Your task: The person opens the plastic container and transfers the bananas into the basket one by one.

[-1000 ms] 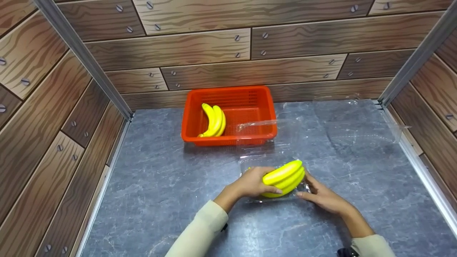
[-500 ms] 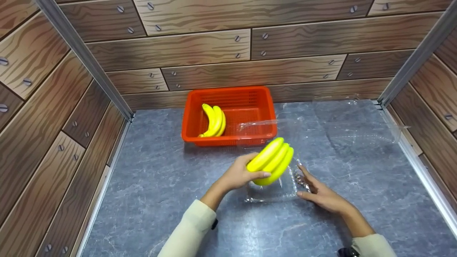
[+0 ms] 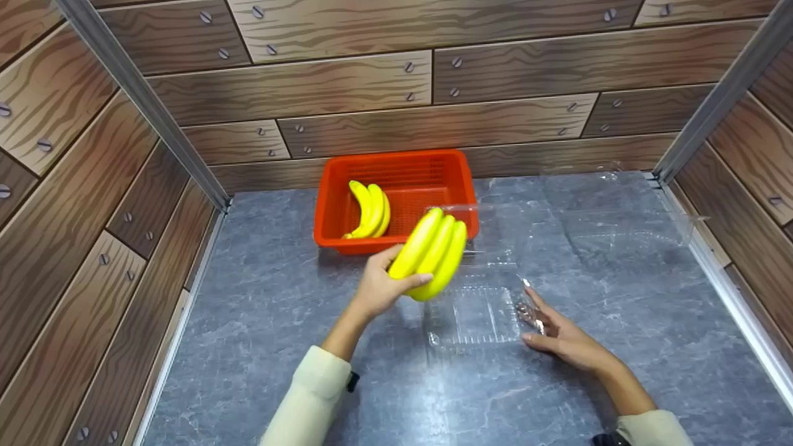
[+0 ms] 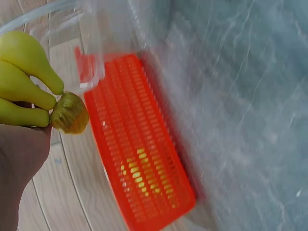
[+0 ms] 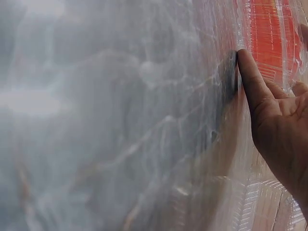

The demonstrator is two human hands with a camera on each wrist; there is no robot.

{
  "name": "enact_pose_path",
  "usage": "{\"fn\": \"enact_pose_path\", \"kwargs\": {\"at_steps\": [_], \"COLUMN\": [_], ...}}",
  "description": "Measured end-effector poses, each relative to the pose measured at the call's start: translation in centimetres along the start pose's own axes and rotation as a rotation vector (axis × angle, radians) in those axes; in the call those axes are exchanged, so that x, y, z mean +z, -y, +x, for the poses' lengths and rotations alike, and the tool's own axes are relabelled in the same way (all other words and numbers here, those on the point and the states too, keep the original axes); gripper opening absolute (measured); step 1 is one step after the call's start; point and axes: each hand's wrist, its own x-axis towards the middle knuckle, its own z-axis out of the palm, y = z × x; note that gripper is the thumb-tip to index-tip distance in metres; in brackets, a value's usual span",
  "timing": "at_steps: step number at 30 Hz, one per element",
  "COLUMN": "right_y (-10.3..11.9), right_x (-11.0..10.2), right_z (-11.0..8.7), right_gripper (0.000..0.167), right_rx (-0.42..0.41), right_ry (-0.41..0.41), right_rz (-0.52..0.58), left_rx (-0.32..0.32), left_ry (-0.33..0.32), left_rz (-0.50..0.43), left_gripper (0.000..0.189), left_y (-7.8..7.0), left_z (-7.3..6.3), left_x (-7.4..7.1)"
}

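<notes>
My left hand (image 3: 378, 285) grips a bunch of yellow bananas (image 3: 430, 254), raised above the table and overlapping the front rim of the red basket (image 3: 396, 243) in the head view. Its brown stem end (image 4: 70, 114) shows in the left wrist view. A second banana bunch (image 3: 370, 210) lies in the basket's left part. My right hand (image 3: 570, 344) is at the right side of an opened clear plastic container (image 3: 474, 316), thumb and fingers spread along its edge. In the right wrist view the thumb (image 5: 252, 79) lies straight against the plastic.
Another clear plastic container (image 3: 626, 232) stands open at the back right. The first container's raised lid (image 3: 495, 232) overlaps the basket's front right corner. Wood-patterned walls (image 3: 359, 130) close off the grey table (image 3: 260, 322) at the back and both sides.
My left hand has lifted the bananas out of the clear container and carried them left and back toward the basket. My right hand has stayed at the container's right side.
</notes>
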Motion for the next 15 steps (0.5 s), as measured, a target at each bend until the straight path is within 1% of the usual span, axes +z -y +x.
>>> {"fn": "enact_pose_path", "kwargs": {"at_steps": [3,6,11,15], "right_y": [0.0,0.0,-0.1,-0.1], "right_x": [-0.3,-0.6,-1.1,-1.3], "right_z": [-0.2,-0.6,-1.2,-1.5], "right_gripper": [0.097,0.098,0.1,0.1], "right_rx": [0.0,0.011,0.027,0.037], "right_ry": [-0.009,-0.023,-0.046,-0.058], "right_rz": [-0.001,-0.003,-0.013,-0.018], "left_rx": [0.022,0.03,0.029,0.034], "left_ry": [-0.077,-0.17,-0.304,-0.378], "left_rz": [-0.019,-0.027,-0.034,-0.049], "left_gripper": [0.044,0.044,0.04,0.037], "left_y": [-0.3,-0.5,-0.3,-0.1], "left_z": [0.4,0.6,1.2,2.1], "left_x": [-1.0,-1.5,-1.6,-1.8]}}
